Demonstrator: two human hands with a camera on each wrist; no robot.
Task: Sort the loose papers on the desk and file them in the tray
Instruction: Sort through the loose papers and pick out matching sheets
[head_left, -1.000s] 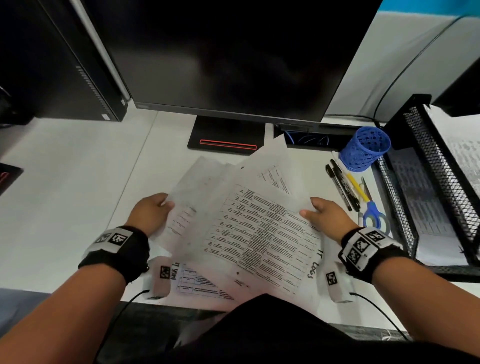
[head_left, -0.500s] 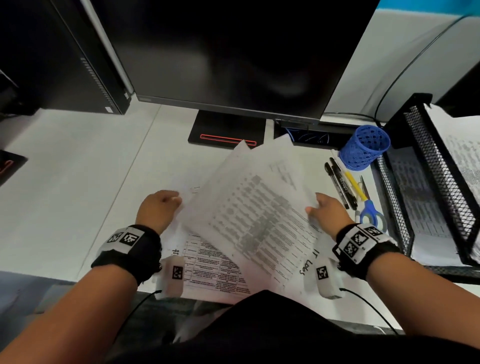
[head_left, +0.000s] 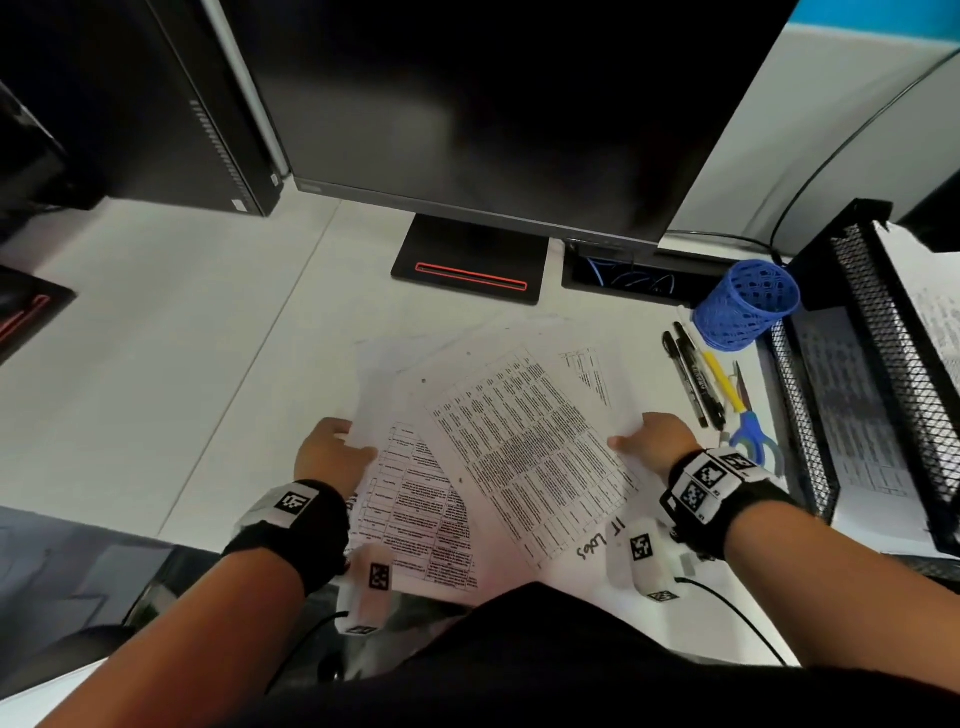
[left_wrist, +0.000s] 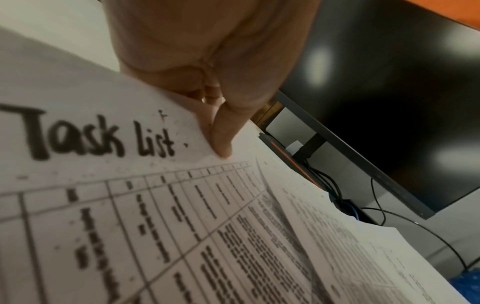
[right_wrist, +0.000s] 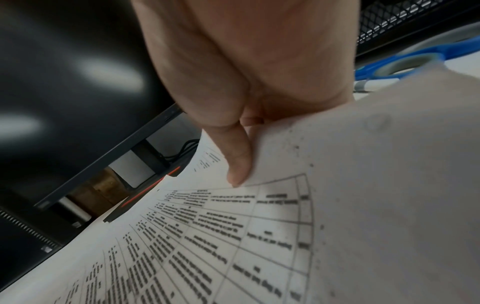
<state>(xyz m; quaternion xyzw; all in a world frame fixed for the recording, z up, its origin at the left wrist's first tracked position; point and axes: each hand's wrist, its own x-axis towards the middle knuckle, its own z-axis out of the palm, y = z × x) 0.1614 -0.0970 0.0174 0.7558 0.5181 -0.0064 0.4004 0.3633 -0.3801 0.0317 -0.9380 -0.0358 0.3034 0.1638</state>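
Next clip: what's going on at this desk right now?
A person is gathering a fanned pile of printed papers on the white desk. The left hand pinches the sheets at their left edge, the right hand at the right. The black mesh tray to the right already holds pages; none of the fanned pile is filed yet.

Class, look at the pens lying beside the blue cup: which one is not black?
The yellow pen, lying nearest the scissors; the other pens are black.
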